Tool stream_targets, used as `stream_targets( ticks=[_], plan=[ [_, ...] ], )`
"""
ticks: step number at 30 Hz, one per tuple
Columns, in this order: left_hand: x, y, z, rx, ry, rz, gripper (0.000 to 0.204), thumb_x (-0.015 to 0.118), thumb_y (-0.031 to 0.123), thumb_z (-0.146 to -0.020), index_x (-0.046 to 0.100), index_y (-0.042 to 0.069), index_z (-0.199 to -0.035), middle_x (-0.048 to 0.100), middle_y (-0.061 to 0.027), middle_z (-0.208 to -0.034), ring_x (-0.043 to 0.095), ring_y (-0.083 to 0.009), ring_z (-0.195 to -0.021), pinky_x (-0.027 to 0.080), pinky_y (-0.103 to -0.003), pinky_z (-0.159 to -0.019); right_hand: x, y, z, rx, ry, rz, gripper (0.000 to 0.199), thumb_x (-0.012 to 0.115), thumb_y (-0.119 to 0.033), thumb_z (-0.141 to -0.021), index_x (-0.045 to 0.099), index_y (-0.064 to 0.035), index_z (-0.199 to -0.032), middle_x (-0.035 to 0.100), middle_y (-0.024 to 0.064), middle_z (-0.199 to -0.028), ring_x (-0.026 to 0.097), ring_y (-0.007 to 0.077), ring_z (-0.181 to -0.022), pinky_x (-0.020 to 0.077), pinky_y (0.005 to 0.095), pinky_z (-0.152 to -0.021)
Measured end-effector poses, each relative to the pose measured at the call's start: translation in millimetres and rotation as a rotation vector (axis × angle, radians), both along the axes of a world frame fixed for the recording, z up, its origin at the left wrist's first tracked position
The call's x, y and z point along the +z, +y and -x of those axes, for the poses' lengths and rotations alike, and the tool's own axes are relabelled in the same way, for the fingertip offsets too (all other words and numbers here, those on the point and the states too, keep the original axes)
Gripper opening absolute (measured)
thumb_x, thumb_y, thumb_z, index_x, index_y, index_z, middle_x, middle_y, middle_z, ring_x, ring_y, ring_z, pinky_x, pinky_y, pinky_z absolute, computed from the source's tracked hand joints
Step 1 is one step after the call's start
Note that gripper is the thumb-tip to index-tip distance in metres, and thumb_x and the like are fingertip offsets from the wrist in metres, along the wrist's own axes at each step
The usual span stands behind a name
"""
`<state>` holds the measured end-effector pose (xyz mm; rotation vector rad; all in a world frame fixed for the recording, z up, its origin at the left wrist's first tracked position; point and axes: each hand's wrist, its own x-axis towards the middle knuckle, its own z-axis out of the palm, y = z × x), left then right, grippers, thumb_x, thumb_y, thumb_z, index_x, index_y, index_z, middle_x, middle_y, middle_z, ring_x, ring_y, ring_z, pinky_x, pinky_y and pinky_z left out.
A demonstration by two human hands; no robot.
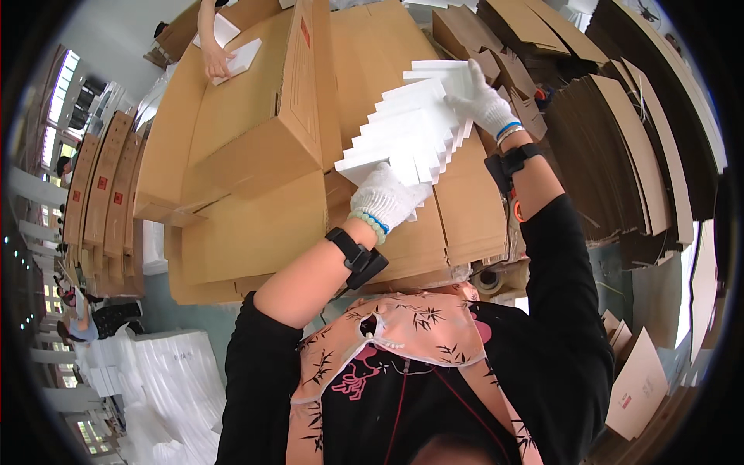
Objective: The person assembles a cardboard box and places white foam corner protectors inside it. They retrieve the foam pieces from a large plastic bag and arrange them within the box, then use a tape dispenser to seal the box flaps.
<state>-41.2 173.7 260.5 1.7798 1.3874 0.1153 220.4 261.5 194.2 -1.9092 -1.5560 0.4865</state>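
Both my hands wear white knit gloves and grip a fanned stack of white foam pieces held above flat cardboard boxes. My left hand clasps the near end of the stack from below. My right hand holds the far end, fingers spread over the top pieces. A black band sits on each wrist.
A large folded cardboard box lies on the pile to the left. Another person's hand rests on white foam pieces at the far side. Flattened cardboard stacks lean on the right. White foam sheets lie at lower left.
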Motion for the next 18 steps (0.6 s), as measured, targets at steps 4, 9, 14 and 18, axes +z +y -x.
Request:
stream_targets(
  ticks=[4,9,14,18],
  plan=[
    [-0.5,13.5,-12.6,0.032,0.206,0.072,0.059,0.071,0.05,-0.076,0.069,-0.003,-0.102,0.072,-0.0212,-0.09,0.07,-0.0329,-0.09,0.055,-0.04,-0.08,-59.6,52.8,8.2,0.097,-0.051,0.25,0.103,0.071,-0.052,-0.078,0.015,-0.0146,-0.156,0.05,0.0257,-0.14,0.05,0.0389,-0.13,0.0408,0.0416,-0.109],
    [22.2,-4.3,25.6,0.023,0.197,-0.02,0.058,0.071,0.045,-0.074,0.065,-0.003,-0.106,0.07,-0.0222,-0.096,0.069,-0.0354,-0.09,0.055,-0.042,-0.079,-43.7,42.6,-0.2,0.1,-0.062,0.217,0.095,0.071,-0.054,-0.079,0.026,-0.0156,-0.154,0.05,0.0219,-0.142,0.051,0.0375,-0.129,0.04,0.0417,-0.11],
    [128.6,-8.8,53.6,-0.161,-0.016,-0.015,0.071,0.077,0.036,-0.073,0.053,0.001,-0.129,0.064,-0.023,-0.114,0.064,-0.0325,-0.106,0.051,-0.038,-0.09,-58.7,30.1,-27.7,0.04,-0.166,0.04,0.081,0.069,-0.048,-0.083,0.038,-0.0098,-0.148,0.049,0.0226,-0.143,0.052,0.0375,-0.128,0.0423,0.041,-0.107],
    [177.6,-1.6,104.7,-0.344,-0.194,-0.02,0.068,0.075,0.033,-0.076,0.053,0.0,-0.13,0.064,-0.0214,-0.114,0.064,-0.0297,-0.105,0.051,-0.036,-0.09,-25.8,-42.2,-36.0,0.073,0.629,-0.281,0.054,0.049,-0.037,-0.099,0.046,-0.0036,-0.141,0.06,0.0165,-0.129,0.06,0.0287,-0.115,0.0489,0.0384,-0.099]
  ],
)
